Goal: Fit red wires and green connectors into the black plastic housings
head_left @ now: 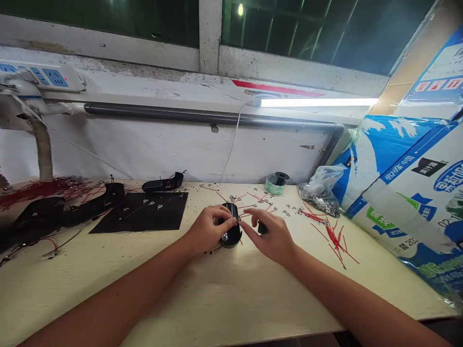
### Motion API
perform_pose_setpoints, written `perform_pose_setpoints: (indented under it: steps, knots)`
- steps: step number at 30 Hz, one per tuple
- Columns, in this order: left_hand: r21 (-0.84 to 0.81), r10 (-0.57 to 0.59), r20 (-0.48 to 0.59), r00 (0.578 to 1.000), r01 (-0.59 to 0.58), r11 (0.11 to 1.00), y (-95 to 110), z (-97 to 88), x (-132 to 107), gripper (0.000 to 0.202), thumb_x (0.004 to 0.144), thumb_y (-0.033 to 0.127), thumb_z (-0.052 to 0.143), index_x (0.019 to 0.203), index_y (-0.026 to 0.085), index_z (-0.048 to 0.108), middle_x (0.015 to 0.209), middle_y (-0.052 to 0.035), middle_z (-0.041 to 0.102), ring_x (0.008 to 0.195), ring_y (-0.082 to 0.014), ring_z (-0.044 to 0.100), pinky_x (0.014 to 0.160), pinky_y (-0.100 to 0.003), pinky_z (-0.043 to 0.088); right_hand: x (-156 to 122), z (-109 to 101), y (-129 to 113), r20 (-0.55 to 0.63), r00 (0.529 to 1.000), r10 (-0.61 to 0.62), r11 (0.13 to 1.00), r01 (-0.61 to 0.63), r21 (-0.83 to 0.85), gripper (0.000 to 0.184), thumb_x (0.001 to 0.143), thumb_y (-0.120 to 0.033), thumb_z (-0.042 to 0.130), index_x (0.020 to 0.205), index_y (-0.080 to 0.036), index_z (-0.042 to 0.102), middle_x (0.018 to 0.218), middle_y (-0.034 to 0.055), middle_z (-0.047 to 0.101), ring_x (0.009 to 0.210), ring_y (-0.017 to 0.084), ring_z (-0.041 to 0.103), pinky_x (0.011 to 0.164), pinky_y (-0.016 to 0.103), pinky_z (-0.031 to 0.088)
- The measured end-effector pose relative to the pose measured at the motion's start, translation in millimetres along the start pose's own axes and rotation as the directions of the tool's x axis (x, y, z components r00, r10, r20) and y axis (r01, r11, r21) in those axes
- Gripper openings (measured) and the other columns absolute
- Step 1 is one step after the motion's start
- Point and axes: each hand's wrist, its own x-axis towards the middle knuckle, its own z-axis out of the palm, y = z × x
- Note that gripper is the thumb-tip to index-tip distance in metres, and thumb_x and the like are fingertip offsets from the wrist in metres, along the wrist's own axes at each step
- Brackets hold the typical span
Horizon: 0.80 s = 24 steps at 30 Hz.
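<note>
Near the middle of the table, my left hand (210, 229) is closed around the near side of a black plastic housing (233, 239). Its thumb and fingertips meet at a small metal piece by the housing's upper right edge. From the right, my right hand (273, 236) reaches in with its thumb tip at that same spot and its index finger bent above it. Its curled fingers hold a small dark object (263, 228), mostly hidden, whose kind I cannot make out. Short wires stick out at the housing's lower left.
Red wires (336, 238) lie bunched at right, beside a plastic bag of small metal parts (321, 193). A tape roll (275, 185) stands at the back. Left are a black mat (144, 219) and more black housings (162, 183). A blue-white carton (405, 183) bounds the right side.
</note>
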Motion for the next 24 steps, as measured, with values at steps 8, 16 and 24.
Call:
perform_pose_setpoints:
  steps: [8, 16, 24]
  knots:
    - [0.113, 0.022, -0.037, 0.999, -0.018, 0.993, 1, 1.7, -3, 0.022, 0.082, 0.035, 0.065, 0.068, 0.019, 0.069, 0.091, -0.0043, 0.068, 0.094, -0.0165, 0.059, 0.088, -0.031, 0.043, 4, 2, 18, 0.333, 0.815, 0.475, 0.504, -0.562, 0.657, 0.027, 0.093, -0.046, 0.055, 0.093, -0.018, 0.055, 0.074, -0.0018, 0.046, 0.064, 0.013, 0.045, 0.061, 0.028, 0.041]
    - [0.122, 0.053, 0.030, 0.998, -0.056, 0.991, 1, 3.0, -4, 0.023, 0.085, 0.036, 0.061, 0.070, 0.019, 0.067, 0.086, -0.0021, 0.065, 0.088, -0.0136, 0.058, 0.085, -0.029, 0.042, 6, 3, -5, 0.407, 0.762, 0.504, 0.460, -0.635, 0.621, 0.036, 0.095, -0.055, 0.053, 0.088, -0.022, 0.040, 0.060, -0.0050, 0.053, 0.049, 0.010, 0.039, 0.048, 0.024, 0.030]
    - [0.166, 0.089, 0.030, 0.996, -0.093, 0.982, 2, 6.5, -7, 0.019, 0.084, 0.033, 0.062, 0.071, 0.020, 0.068, 0.088, -0.0027, 0.067, 0.094, -0.0157, 0.057, 0.090, -0.031, 0.042, 1, 8, -15, 0.546, 0.647, 0.532, 0.293, -0.746, 0.599, 0.047, 0.085, -0.064, 0.062, 0.091, -0.022, 0.041, 0.070, -0.0049, 0.043, 0.061, 0.009, 0.039, 0.050, 0.019, 0.031]
